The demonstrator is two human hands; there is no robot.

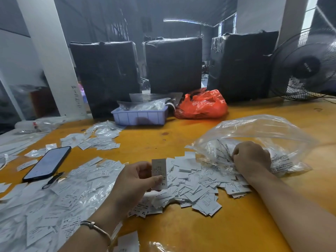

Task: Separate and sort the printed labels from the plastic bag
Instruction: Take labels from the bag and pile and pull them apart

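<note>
hundreds of small white labels [190,180] are spread in loose heaps across a yellow table [209,231], the thickest heap lying between the two forearms. one label [159,174], printed with small text and marked xl at its lower end, is held upright in the left hand [135,180], pinched between the thumb and the curled fingers just above the heap. a thin metal bracelet [96,227] is worn on the left wrist. the right hand [251,157] is rested at the mouth of a clear plastic bag [263,135], its fingers curled tightly around a bunch of labels and film; exactly what is gripped cannot be told. the bag is lain crumpled on the right side of the table, with more labels seen through its printed film. a dark phone [47,163] is laid face up on the left, with labels on all sides. at the far edge a pale blue tray [140,116] is filled with clear packets, and a red plastic bag [201,104] is set just beside it on the right. three black wrapped bundles [172,64] are stood behind them, and a black fan [307,66] is placed at the far right.
</note>
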